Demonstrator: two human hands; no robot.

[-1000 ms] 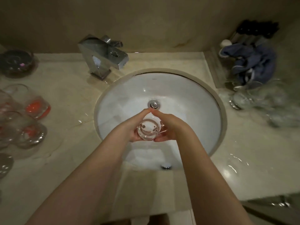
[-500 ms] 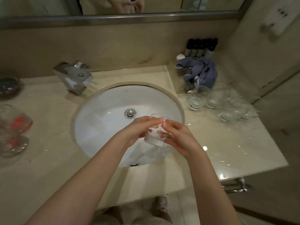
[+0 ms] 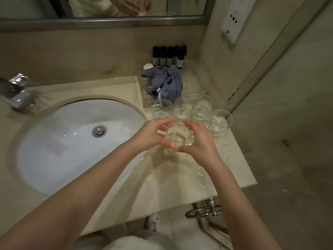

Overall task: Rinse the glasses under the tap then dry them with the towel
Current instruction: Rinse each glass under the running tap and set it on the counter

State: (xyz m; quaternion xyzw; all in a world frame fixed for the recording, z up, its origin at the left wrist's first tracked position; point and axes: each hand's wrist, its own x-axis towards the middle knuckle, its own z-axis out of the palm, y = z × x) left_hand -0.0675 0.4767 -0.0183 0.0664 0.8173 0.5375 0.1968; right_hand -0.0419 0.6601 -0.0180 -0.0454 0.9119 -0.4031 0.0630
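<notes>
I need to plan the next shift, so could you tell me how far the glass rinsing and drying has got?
Done, it seems: several clear glasses stand grouped on the counter right of the sink. In hand: the left hand and right hand hold one glass over the counter, away from the tap. Left: the blue towel lies bunched behind the group, untouched, so this glass likely awaits drying.

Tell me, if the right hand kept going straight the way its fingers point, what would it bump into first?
Probably the cluster of empty glasses on the counter just beyond the right hand, which grips a glass; the blue towel lies farther back. Depth is unclear.
</notes>
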